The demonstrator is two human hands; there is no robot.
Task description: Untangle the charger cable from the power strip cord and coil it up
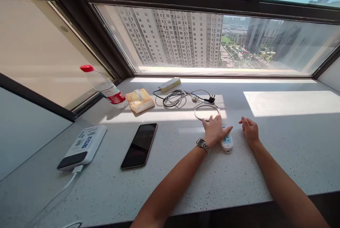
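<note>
My left hand (213,129), a metal-banded watch (203,145) on its wrist, lies over the upper left part of a small white and blue power strip (226,142). Its fingers are spread and its thumb reaches across the strip; part of the strip is hidden beneath it. From under the fingertips a white cable (196,114) loops away on the countertop. To the right of the strip, apart from it, my right hand (250,130) rests loosely curled, with nothing visible in it.
Behind lie tangled black and white cords (174,97), a black plug (211,99) and a second power strip (170,84). Leftward are a tissue pack (140,101), a red-capped bottle (107,88), a phone (139,146) and a white power bank (83,146) with its cable. A window (180,40) borders the countertop.
</note>
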